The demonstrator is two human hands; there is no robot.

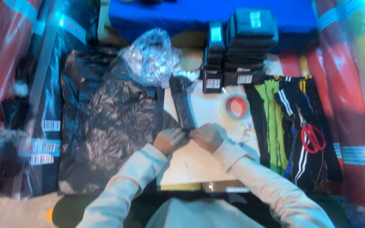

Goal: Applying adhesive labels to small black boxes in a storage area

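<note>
Two hands pinched the near end of a black wrapped packet at frame centre.
Left hand (168, 139) and right hand (207, 137) gripped the packet (183, 107) from either side, steadying it on the table (199, 162); tape roll (236, 106) and red scissors (312, 137) lay right, within reach.

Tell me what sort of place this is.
Probably a packing bench in a fabric or garment workshop. Both hands, left hand and right hand, hold a black wrapped parcel; stacked black packets, a tape roll and red-handled scissors on striped fabric lie nearby.
</note>
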